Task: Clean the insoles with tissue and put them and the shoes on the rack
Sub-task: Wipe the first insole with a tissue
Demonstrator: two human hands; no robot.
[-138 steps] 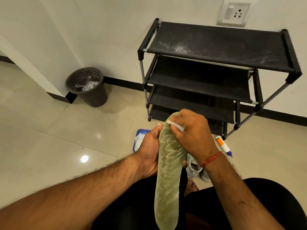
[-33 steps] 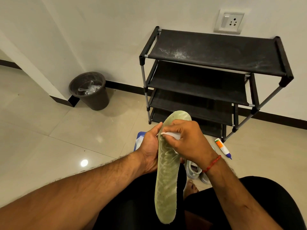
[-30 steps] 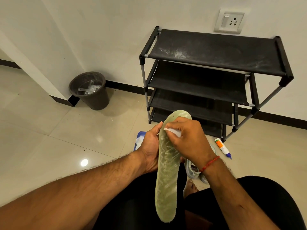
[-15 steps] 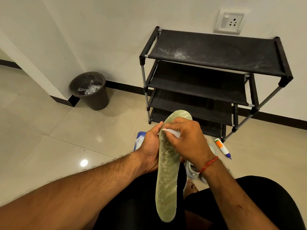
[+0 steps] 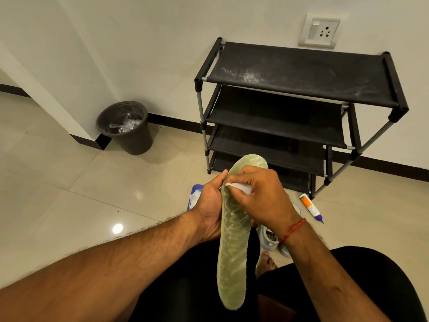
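A long pale green insole [image 5: 232, 259] stands upright in front of me, toe end up. My left hand [image 5: 209, 205] grips its left edge near the top. My right hand [image 5: 262, 196] pinches a small white tissue [image 5: 239, 187] and presses it against the upper part of the insole. Grey-white shoes [image 5: 270, 239] lie on the floor behind my right wrist, mostly hidden. The black shoe rack [image 5: 299, 73] stands against the wall, its shelves bare.
A dark bin [image 5: 126, 126] with plastic in it stands left of the rack by the wall corner. A blue tissue pack [image 5: 194, 197] lies behind my left hand. A white tube with an orange label [image 5: 310, 206] lies near the rack's right foot.
Over the last seconds my right hand has rubbed the tissue up and down near the insole's toe end. The insole has stayed upright in my left hand.
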